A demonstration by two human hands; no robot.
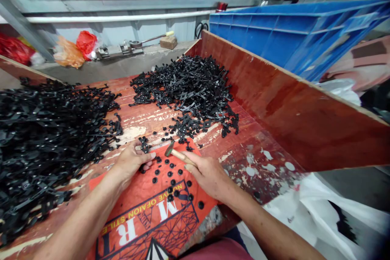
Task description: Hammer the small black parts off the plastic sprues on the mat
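My left hand (132,160) pinches a small black plastic part (144,145) against the orange printed sack (158,207) laid over the red wooden bench (243,158). My right hand (207,172) is wrapped round the wooden handle of a small hammer (171,150), whose dark head hangs just right of the part. Several small black round pieces (173,183) lie scattered on the sack between my hands. A big heap of black parts (45,130) fills the left side. A second heap (191,89) lies at the back centre.
A red wooden side board (304,109) walls the bench on the right, with a blue plastic crate (292,36) behind it. White sacking (319,215) lies at lower right. On the back ledge sit a metal tool (122,48), a wooden block (168,42) and red and orange bags (76,50).
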